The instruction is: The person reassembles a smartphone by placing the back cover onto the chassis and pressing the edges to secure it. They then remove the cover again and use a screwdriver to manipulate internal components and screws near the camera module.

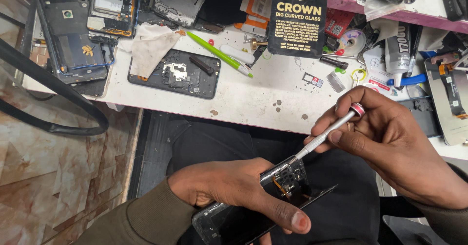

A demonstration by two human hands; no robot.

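Seen from the head camera, a person sits at a cluttered white counter (pixel 243 98) with an opened phone (pixel 263 196) held over the lap, in the lower middle of the frame. The left hand (pixel 229 186) is wrapped around the phone's body, thumb stretched along its lower edge, gripping it tilted with the exposed top end raised. The right hand (pixel 390 137), at the right of the frame, pinches a slim silver screwdriver (pixel 326 130) with a red cap between thumb and fingers; its tip touches the phone's open upper corner.

On the counter above, a second phone (pixel 175 74) lies back-off at centre left, with a crumpled cloth (pixel 151 45) overlapping its upper left corner. A green pen (pixel 219 55) lies slanted just beside it. A black glass-protector packet (pixel 298 18) stands at top centre. More stripped phone frames (pixel 73 35) are stacked in the upper left, and a glue tube (pixel 397 55) lies at the upper right among small parts. A black cable (pixel 53 103) loops down over the tiled floor (pixel 58 176) at left.
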